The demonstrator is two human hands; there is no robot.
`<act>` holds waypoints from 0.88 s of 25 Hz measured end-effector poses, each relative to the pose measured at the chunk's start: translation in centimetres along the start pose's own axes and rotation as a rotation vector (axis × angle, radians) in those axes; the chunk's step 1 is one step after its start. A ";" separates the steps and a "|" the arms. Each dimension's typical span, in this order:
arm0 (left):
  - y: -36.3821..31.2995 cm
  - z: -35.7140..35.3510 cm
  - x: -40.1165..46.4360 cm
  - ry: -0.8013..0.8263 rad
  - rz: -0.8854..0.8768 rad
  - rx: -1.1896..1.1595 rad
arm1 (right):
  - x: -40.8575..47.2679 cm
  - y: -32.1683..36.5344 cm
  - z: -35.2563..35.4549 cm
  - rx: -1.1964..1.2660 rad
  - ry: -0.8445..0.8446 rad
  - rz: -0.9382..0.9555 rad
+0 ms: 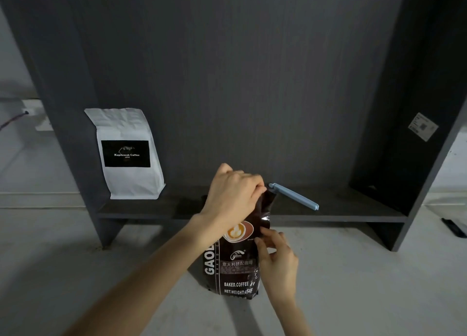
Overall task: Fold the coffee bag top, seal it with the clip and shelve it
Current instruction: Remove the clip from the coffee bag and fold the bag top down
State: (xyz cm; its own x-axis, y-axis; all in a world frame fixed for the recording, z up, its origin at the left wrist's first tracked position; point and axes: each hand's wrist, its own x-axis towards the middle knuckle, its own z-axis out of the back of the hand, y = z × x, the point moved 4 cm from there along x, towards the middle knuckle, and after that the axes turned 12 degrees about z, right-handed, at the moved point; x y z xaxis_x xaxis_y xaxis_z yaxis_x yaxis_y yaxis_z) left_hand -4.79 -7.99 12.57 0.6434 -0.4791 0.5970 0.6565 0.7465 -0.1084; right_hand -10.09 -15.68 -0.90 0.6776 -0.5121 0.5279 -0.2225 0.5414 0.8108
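A dark brown coffee bag [233, 265] with white lettering stands upright on the pale counter, just in front of the dark shelf [341, 213]. My left hand [233, 196] is closed over the bag's top and hides it. My right hand [276, 257] pinches the bag's right edge about halfway up. A long light-blue clip [294, 196] lies on the shelf board right behind the bag's top, apart from both hands.
A white coffee bag [129, 156] with a black label stands on the shelf at the left. The shelf's dark side panels [414, 133] rise on both sides. A small black object [454, 227] lies on the counter at far right.
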 end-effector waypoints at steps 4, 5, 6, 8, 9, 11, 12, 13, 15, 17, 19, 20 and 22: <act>0.3 0.8 0.2 -0.002 0.094 -0.075 | -0.3 -0.2 0.2 -0.015 -0.021 0.000; 0.3 1.4 0.3 -0.023 0.122 -0.094 | -0.3 -0.3 0.4 -0.013 -0.029 -0.005; 0.5 1.9 0.6 -0.054 0.139 -0.120 | -0.4 -0.4 0.5 -0.006 -0.036 -0.014; 0.9 3.0 1.3 -0.113 0.137 -0.176 | -0.4 -0.4 0.5 0.007 -0.029 -0.029; 1.3 3.4 1.6 -0.131 0.141 -0.214 | -0.4 -0.4 0.5 0.008 -0.020 -0.031; 2.1 3.8 1.7 -0.145 0.164 -0.287 | -0.4 -0.5 0.6 0.012 -0.016 -0.035; 2.6 3.7 1.5 -0.135 0.175 -0.316 | -0.4 -0.6 0.6 0.018 -0.018 -0.040; 3.2 3.5 1.1 -0.113 0.187 -0.345 | -0.4 -0.6 0.6 0.025 -0.016 -0.044; 4.8 3.0 0.4 -0.077 0.232 -0.442 | -0.3 -0.6 0.7 0.031 -0.015 -0.051; 6.8 2.3 -0.6 -0.068 0.317 -0.570 | -0.2 -0.6 0.8 0.049 -0.011 -0.060; 8.9 0.9 -2.3 -0.017 0.454 -0.694 | -0.2 -0.4 0.8 0.078 -0.006 -0.069; 9.8 -0.1 -3.3 0.038 0.529 -0.763 | -0.3 -0.4 0.8 0.086 -0.007 -0.069; 10.5 -2.1 -5.4 0.180 0.641 -0.931 | -0.3 -0.5 0.9 0.088 -0.011 -0.067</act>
State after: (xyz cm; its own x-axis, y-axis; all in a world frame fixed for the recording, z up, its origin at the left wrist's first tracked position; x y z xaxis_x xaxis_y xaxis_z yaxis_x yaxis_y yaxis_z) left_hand -0.58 1.47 6.51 0.9629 -0.2484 0.1053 0.1759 0.2820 -0.9432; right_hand -10.82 -16.38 -1.30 0.6857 -0.5525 0.4738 -0.2381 0.4449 0.8634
